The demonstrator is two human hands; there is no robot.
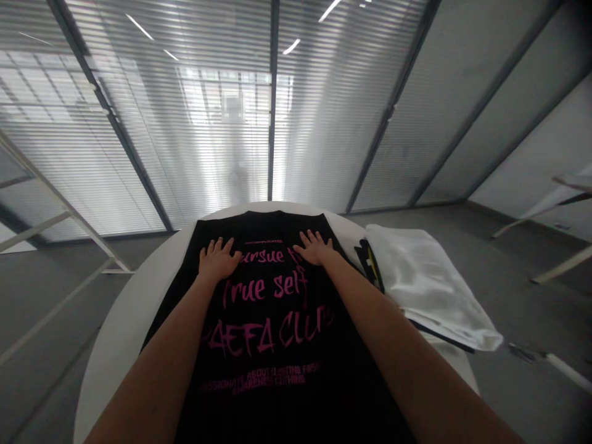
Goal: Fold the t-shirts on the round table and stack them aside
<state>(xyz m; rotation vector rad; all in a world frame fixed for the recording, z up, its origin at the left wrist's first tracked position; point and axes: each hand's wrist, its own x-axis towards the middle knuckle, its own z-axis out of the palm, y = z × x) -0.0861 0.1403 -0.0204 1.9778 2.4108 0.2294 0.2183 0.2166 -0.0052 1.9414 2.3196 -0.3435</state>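
Note:
A black T-shirt (272,345) with pink lettering lies spread flat on a round white table (124,320). My left hand (216,260) rests palm down on the shirt's upper part, fingers stretched out. My right hand (315,248) lies flat on the shirt a little to the right, fingers also spread. Both hands press on the cloth near its far edge and hold nothing.
A folded white garment (430,290) lies on the table's right side, over a dark garment with a yellow mark (369,262). Glass walls with blinds (222,111) stand behind the table. White frame legs (60,216) stand at left, more table legs (559,203) at right. Grey floor surrounds the table.

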